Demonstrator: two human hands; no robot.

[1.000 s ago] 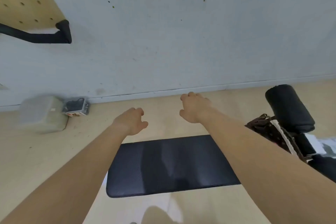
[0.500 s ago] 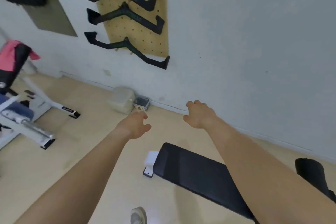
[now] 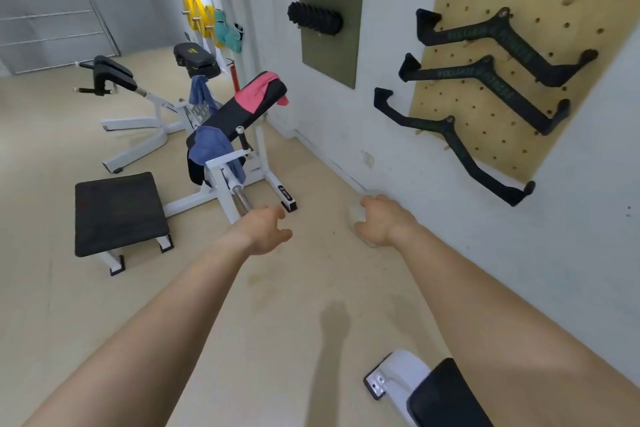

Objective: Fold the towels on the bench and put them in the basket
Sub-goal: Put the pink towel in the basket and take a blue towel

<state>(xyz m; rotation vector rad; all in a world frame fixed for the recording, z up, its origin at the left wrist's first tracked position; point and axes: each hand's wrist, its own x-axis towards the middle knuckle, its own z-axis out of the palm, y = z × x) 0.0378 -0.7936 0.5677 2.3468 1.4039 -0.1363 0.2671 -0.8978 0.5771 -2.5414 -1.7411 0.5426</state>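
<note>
A pink towel [image 3: 258,92] lies draped over the top of a slanted black pad on a white-framed bench [image 3: 239,114] ahead to the left. A blue towel [image 3: 211,147] hangs over the lower end of that pad. Another blue towel [image 3: 200,89] hangs from the machine behind it. My left hand [image 3: 265,230] and my right hand [image 3: 379,218] are stretched out in front of me, both empty with loosely curled fingers, well short of the towels. No basket is in view.
A low black padded seat [image 3: 117,211] stands at the left. The end of a flat black bench [image 3: 440,395] is at the bottom right. Black handles [image 3: 485,73] hang on a pegboard on the right wall. Weight plates [image 3: 201,17] hang at the back.
My view has swung left from the flat black bench to the slanted bench with the towels. Both hands stay stretched out and empty.
</note>
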